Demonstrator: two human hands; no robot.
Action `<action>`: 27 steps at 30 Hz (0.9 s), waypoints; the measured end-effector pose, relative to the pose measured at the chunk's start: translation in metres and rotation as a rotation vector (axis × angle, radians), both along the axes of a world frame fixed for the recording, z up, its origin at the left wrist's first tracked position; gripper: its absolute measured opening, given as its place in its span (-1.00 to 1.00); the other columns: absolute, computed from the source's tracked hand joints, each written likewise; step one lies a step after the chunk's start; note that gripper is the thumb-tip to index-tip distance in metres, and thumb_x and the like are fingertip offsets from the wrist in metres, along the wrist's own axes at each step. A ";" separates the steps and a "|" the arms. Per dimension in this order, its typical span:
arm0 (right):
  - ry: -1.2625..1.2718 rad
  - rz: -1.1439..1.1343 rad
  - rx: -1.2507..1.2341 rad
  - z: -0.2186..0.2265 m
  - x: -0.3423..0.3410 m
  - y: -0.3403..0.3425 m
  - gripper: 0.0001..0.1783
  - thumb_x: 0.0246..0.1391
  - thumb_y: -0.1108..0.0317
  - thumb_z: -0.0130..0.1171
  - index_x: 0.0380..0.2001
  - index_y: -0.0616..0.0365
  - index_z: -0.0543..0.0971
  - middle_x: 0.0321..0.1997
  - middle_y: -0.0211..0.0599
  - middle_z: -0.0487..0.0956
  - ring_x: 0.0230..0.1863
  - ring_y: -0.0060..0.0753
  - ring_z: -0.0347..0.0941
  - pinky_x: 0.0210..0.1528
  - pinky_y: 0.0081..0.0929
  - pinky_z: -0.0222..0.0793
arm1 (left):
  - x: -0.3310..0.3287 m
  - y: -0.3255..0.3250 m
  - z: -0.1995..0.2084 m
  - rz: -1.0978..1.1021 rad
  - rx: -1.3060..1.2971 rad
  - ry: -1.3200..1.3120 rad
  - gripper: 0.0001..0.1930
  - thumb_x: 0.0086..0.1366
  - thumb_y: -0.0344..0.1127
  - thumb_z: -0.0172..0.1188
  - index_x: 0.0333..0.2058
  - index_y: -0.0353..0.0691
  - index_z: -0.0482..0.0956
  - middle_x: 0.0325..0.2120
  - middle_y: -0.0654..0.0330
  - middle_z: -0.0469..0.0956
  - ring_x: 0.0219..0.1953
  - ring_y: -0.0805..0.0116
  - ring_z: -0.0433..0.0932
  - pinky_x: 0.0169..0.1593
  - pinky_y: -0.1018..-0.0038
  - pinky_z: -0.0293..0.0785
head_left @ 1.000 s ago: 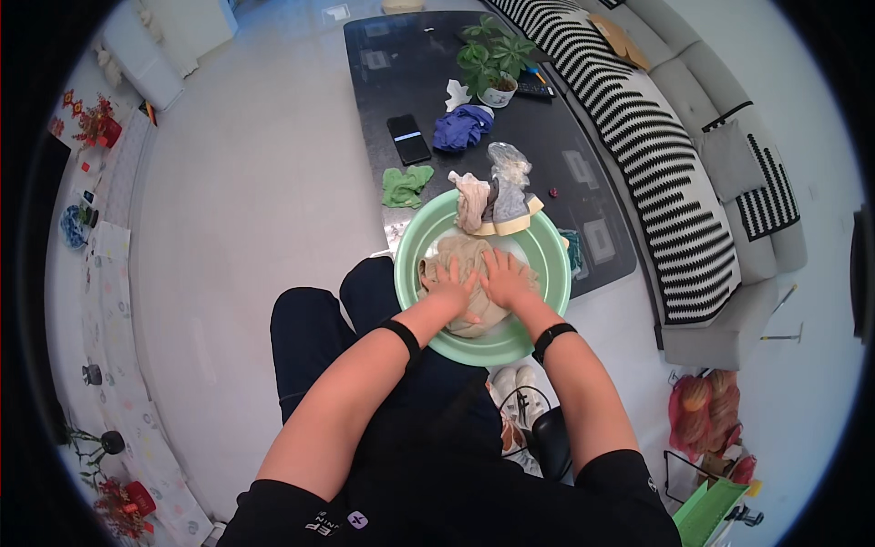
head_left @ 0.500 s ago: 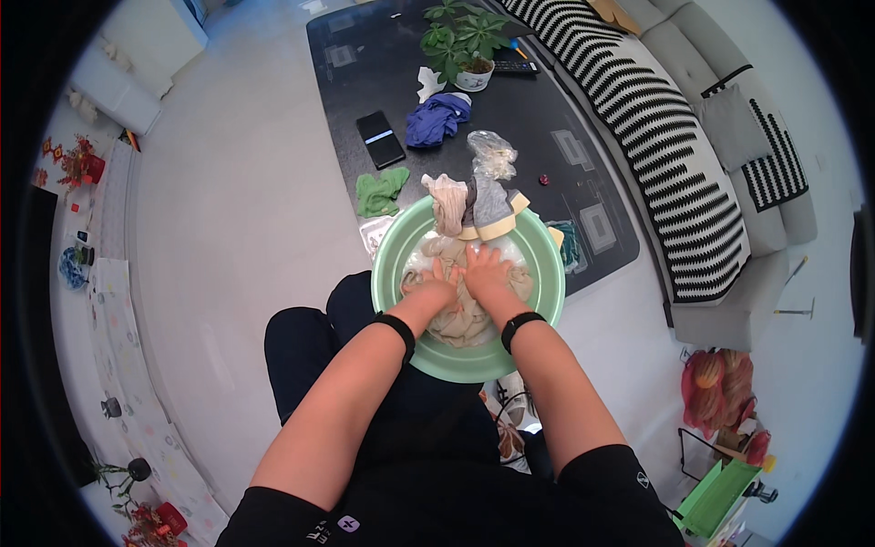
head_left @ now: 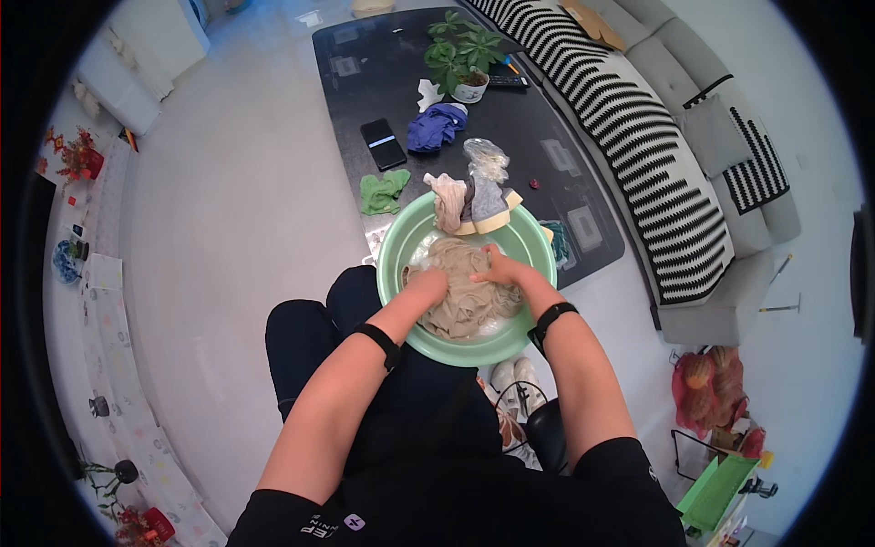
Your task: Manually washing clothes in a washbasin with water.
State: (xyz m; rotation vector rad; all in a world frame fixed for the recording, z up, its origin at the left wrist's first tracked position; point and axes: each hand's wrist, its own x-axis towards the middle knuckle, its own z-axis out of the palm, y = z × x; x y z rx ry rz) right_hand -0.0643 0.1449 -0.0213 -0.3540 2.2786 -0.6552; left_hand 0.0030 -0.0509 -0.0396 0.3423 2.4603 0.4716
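A wet beige cloth [head_left: 465, 305] lies bunched in a light green basin [head_left: 456, 354] with a little sudsy water. My left hand [head_left: 432, 285] is curled into the left side of the cloth, its fingertips buried in the folds. On the right side, my right hand [head_left: 498, 266] grips the fabric, thumb toward the middle and fingers bent over it. Across the basin's far rim hang a pale pink cloth [head_left: 448, 201] and a grey cloth piece with cream edging [head_left: 488, 205].
The dark table [head_left: 365, 73] beyond the basin carries a green cloth [head_left: 383, 191], a phone [head_left: 383, 144], a purple-blue cloth [head_left: 436, 128], a clear plastic bag [head_left: 486, 159] and a potted plant [head_left: 463, 56]. A grey sofa [head_left: 720, 301] stands at the right. Shoes [head_left: 518, 383] sit below the basin.
My right hand has drawn back to the right and turned, its spread fingers now bent on the cloth. My left hand has curled deeper in. The cloth is gathered into a higher heap.
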 end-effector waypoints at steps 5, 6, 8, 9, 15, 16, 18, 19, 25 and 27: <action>-0.124 -0.119 -0.090 0.042 0.017 0.026 -0.11 -0.37 0.11 0.35 0.04 0.05 0.11 -0.06 0.00 0.31 -0.03 -0.08 0.26 0.01 -0.34 0.15 | 0.013 0.002 0.047 0.330 0.077 0.257 -0.84 0.03 -0.42 -0.08 -0.47 -0.33 0.48 -0.45 -0.12 0.48 -0.35 -0.03 0.49 -0.28 0.24 0.42; -0.112 -0.119 -0.092 0.043 0.020 0.029 -0.12 -0.39 0.14 0.36 0.03 0.06 0.13 -0.05 0.00 0.31 -0.02 -0.07 0.26 0.00 -0.32 0.15 | 0.016 0.002 0.053 0.418 0.078 0.312 -0.84 0.04 -0.42 -0.08 -0.46 -0.34 0.46 -0.47 -0.10 0.49 -0.37 -0.04 0.49 -0.28 0.22 0.42; -0.099 -0.126 -0.093 0.042 0.028 0.033 -0.13 -0.41 0.18 0.37 0.02 0.07 0.15 -0.05 0.00 0.30 -0.02 -0.07 0.25 0.00 -0.30 0.16 | 0.020 0.001 0.064 0.449 0.076 0.324 -0.85 0.04 -0.44 -0.09 -0.45 -0.35 0.44 -0.47 -0.10 0.48 -0.37 -0.04 0.49 -0.29 0.21 0.42; 0.009 0.019 0.041 0.041 0.031 0.030 -0.11 -0.42 0.17 0.37 0.03 0.07 0.15 0.00 0.01 0.25 0.00 -0.05 0.23 0.02 -0.30 0.16 | 0.021 0.000 0.067 0.487 0.068 0.337 -0.86 0.04 -0.45 -0.10 -0.44 -0.36 0.42 -0.47 -0.11 0.48 -0.38 -0.04 0.49 -0.30 0.21 0.42; 0.284 0.178 0.577 0.054 0.069 -0.011 0.02 -0.49 0.13 0.38 0.10 0.05 0.09 0.19 -0.14 0.04 0.09 -0.01 0.15 0.09 -0.14 0.08 | 0.029 -0.013 0.085 0.536 0.107 0.437 -0.84 0.06 -0.46 -0.13 -0.40 -0.44 0.35 -0.47 -0.15 0.47 -0.38 -0.08 0.48 -0.31 0.20 0.42; 0.343 0.225 0.694 0.057 0.074 -0.017 0.05 -0.49 0.09 0.37 0.12 0.05 0.06 0.22 -0.20 -0.01 0.11 -0.01 0.13 0.10 -0.09 0.05 | 0.030 -0.015 0.086 0.533 0.104 0.442 -0.84 0.06 -0.46 -0.13 -0.40 -0.44 0.35 -0.47 -0.15 0.47 -0.38 -0.08 0.48 -0.31 0.20 0.42; 0.509 0.272 0.521 0.049 0.081 -0.022 -0.07 -0.43 0.09 0.33 0.07 0.09 0.14 0.18 -0.21 0.08 0.09 -0.05 0.17 0.09 -0.02 0.03 | 0.031 -0.019 0.090 0.567 0.120 0.440 -0.82 0.07 -0.44 -0.14 -0.39 -0.44 0.34 -0.47 -0.19 0.46 -0.37 -0.11 0.47 -0.29 0.18 0.41; 0.666 0.317 0.350 0.043 0.082 -0.021 -0.19 -0.37 0.09 0.28 0.01 0.12 0.23 0.14 -0.21 0.17 0.07 -0.09 0.20 0.08 0.05 0.01 | 0.032 -0.019 0.093 0.562 0.119 0.448 -0.82 0.07 -0.44 -0.14 -0.39 -0.44 0.34 -0.47 -0.19 0.46 -0.37 -0.11 0.47 -0.29 0.18 0.41; 0.454 0.282 0.178 0.052 0.035 -0.024 -0.72 -0.27 0.30 0.01 -0.41 0.23 0.43 -0.41 -0.04 0.49 -0.29 -0.03 0.40 -0.19 -0.17 0.27 | 0.034 -0.032 0.092 0.620 0.218 0.390 -0.81 0.09 -0.43 -0.16 -0.37 -0.45 0.33 -0.46 -0.23 0.46 -0.35 -0.11 0.47 -0.29 0.17 0.39; 0.539 0.196 0.041 0.086 0.026 -0.029 -0.72 -0.26 0.30 -0.02 -0.45 0.27 0.43 -0.47 0.06 0.47 -0.36 0.05 0.40 -0.30 -0.23 0.30 | 0.034 -0.040 0.086 0.620 0.201 0.353 -0.80 0.10 -0.42 -0.17 -0.36 -0.45 0.33 -0.46 -0.22 0.46 -0.34 -0.10 0.47 -0.28 0.17 0.39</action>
